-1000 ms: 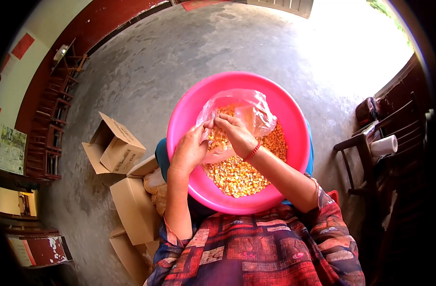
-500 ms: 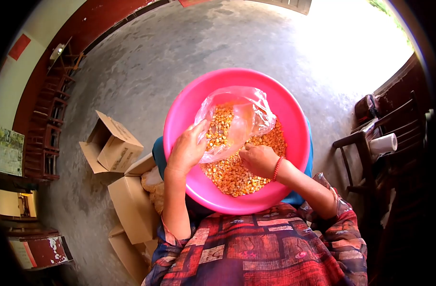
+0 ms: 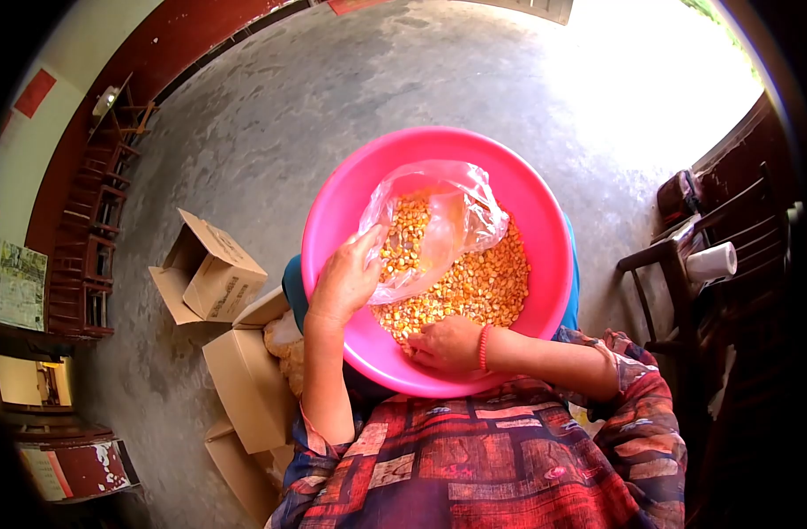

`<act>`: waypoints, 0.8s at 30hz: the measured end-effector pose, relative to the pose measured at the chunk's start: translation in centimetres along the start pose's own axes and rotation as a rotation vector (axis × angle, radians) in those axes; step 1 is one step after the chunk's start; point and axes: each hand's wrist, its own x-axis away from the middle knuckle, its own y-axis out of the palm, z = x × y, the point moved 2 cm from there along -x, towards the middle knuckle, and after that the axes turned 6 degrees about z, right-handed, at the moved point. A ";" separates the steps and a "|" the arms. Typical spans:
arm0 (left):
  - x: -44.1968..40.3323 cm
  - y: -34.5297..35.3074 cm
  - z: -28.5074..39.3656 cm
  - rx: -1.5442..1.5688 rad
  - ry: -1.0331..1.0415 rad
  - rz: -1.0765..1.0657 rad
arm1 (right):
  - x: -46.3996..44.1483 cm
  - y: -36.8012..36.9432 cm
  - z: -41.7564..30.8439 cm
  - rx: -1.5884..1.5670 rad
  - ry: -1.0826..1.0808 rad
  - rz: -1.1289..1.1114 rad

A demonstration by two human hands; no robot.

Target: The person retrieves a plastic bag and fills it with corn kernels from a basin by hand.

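Observation:
A pink basin (image 3: 333, 207) rests on the lap, with loose yellow corn kernels (image 3: 487, 286) in it. Inside the basin lies a clear plastic bag (image 3: 461, 198), its mouth spread wide and kernels showing within. My left hand (image 3: 344, 278) grips the bag's left edge between thumb and fingers. Low in the basin, my right hand (image 3: 448, 344), with a red beaded bracelet at the wrist, touches the kernels near the front wall. Its fingers are curled; whatever they hold, if anything, is hidden.
Open cardboard boxes (image 3: 249, 388) stand on the floor at the left, one beside a bag of yellowish material. Wooden chairs line the left wall. Another wooden chair (image 3: 655, 260) at the right bears a white paper roll (image 3: 712, 263).
My right hand left the bag's edge, went down to the kernels, then moved toward the basin's near side. My left hand stays on the bag, whose mouth now stands wider.

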 end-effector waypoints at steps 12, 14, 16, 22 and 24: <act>0.0 -0.1 0.3 -0.004 -0.006 -0.003 | 1.1 -3.3 2.4 -1.182 0.522 -0.123; 0.0 -0.1 0.3 -0.005 -0.014 -0.005 | 1.1 -3.0 2.8 -1.132 0.472 -0.181; 0.0 -0.1 0.3 -0.001 -0.025 -0.011 | 1.0 -2.1 2.9 -1.111 0.456 -0.209; 0.0 -0.1 0.3 -0.008 -0.026 -0.010 | 0.2 -3.5 1.4 -1.447 0.488 -0.007; 0.0 0.1 -0.1 -0.013 0.005 0.011 | -0.7 -5.1 0.7 -1.520 0.450 0.073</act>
